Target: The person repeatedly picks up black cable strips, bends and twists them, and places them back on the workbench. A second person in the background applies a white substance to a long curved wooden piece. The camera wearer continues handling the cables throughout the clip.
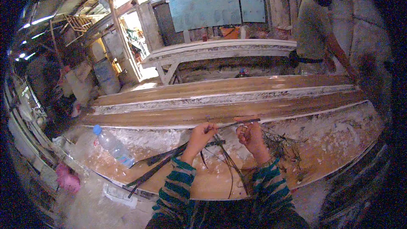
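Note:
My left hand (pixel 201 140) pinches a thin dark strip (pixel 231 124) between thumb and fingers. The strip slants up to the right, and its far end passes along the raised fingers of my right hand (pixel 254 139). That hand is curled closed, and what its fingertips hold is too small to tell. Below my left hand, several longer dark strips (pixel 157 157) lie across the white-dusted board (pixel 305 161), some reaching over its near edge. Thin dark strands (pixel 233 165) hang or lie between my forearms. Beside my right hand spreads a tangle of dark fibres (pixel 286 146).
A clear bottle with a blue cap (pixel 112 145) lies at the left. Beyond my hands run long brown panels (pixel 220 85) with white edges. A person (pixel 316 34) leans over their right end. Farther back are a whitish bench (pixel 220 47) and an orange container (pixel 229 32).

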Motion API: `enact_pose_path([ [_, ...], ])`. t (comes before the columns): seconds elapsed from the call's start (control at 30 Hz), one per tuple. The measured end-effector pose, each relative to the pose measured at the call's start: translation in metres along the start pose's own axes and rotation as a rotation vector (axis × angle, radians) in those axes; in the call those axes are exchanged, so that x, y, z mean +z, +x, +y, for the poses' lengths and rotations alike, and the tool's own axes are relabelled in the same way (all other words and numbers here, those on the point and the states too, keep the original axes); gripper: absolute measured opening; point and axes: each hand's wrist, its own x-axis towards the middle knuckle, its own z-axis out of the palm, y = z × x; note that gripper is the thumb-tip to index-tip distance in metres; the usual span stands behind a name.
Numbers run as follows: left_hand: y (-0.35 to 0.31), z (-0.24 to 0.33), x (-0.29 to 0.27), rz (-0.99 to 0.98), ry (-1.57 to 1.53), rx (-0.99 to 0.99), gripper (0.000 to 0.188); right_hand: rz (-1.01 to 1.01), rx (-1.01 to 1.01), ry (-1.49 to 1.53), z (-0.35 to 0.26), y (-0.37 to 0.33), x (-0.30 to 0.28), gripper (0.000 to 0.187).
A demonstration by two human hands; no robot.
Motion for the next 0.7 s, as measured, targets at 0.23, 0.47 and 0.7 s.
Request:
enact_pose_path([
  [0.23, 0.011, -0.043, 0.007, 0.207, -0.084, 0.152, 0.013, 0.1, -0.042, -0.055, 0.005, 0.003, -0.011, 0.041],
  [0.47, 0.012, -0.061, -0.014, 0.329, -0.153, 0.176, 0.014, 0.023, -0.053, -0.182, 0.005, 0.004, -0.007, 0.025],
  [0.7, 0.012, -0.06, -0.024, 0.48, -0.105, 0.191, 0.014, 0.02, 0.01, -0.581, 0.006, -0.004, 0.007, 0.024],
])
